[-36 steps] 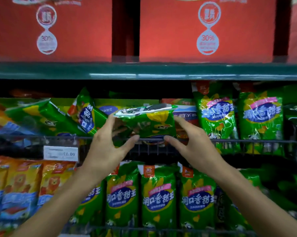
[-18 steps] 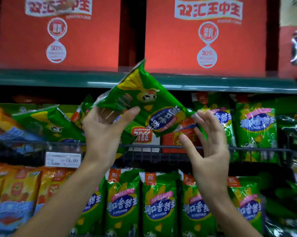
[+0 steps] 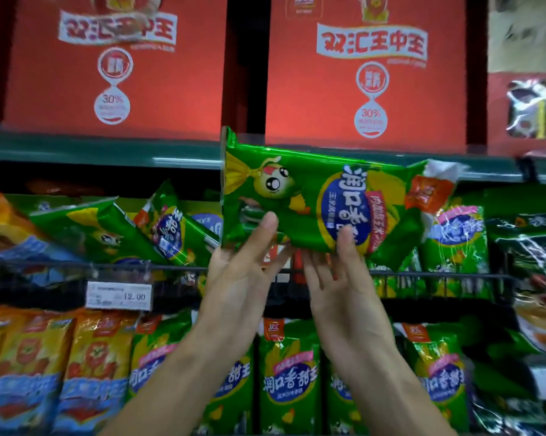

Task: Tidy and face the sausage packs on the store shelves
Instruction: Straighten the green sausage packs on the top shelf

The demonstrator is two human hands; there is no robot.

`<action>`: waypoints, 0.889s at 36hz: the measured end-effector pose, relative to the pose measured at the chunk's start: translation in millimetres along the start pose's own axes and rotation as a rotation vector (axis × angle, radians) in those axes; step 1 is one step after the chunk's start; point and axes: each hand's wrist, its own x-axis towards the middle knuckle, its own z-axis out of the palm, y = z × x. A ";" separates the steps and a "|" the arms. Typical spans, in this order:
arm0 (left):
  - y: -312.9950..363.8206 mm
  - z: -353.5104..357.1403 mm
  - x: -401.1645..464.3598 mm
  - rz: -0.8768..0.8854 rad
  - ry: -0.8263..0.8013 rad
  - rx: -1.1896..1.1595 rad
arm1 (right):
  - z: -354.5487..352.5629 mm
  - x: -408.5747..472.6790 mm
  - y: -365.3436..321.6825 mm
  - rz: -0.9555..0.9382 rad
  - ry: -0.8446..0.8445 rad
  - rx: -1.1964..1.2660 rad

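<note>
The left hand (image 3: 237,278) was raised palm-up under the left end of a green sausage pack (image 3: 325,199), its thumb pressed against the printed front near the cartoon corn figure and its fingers curled behind the pack, so it gripped it. The right hand (image 3: 337,287) reached up beside it, thumb laid over the blue oval label on the pack's front and the other fingers going behind the lower edge; it too pinched the pack. The two hands were close together, almost touching at the heels.

The green sausage pack was held lying sideways in the air, its red tab end pointing right and its sealed end pointing left, in front of the wire front rail (image 3: 422,275) of the middle shelf and overlapping the green shelf edge (image 3: 108,152) above.

Behind and to the left, tilted green packs (image 3: 158,228) leaned over on the middle shelf, and further left an orange pack (image 3: 4,215) lay slanted. To the right, an upright green pack (image 3: 454,240) stood behind the rail. A white price tag (image 3: 119,295) reading 12.00 hung on the rail at the left. On the shelf below stood a row of green packs (image 3: 289,379) facing forward, with orange-and-blue packs (image 3: 89,366) to their left. Above, two red cartons (image 3: 366,73) stood on the top shelf.
</note>
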 end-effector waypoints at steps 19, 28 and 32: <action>33.6 -13.7 59.9 0.383 -0.396 1.102 | -17.1 63.2 -88.1 -0.516 -0.278 -0.997; -1.5 -14.6 77.4 0.219 -0.357 1.167 | -52.3 94.5 -89.5 -0.365 -0.239 -1.183; -13.1 -20.8 82.8 0.070 -0.364 1.239 | -65.9 103.0 -80.8 -0.256 -0.182 -1.224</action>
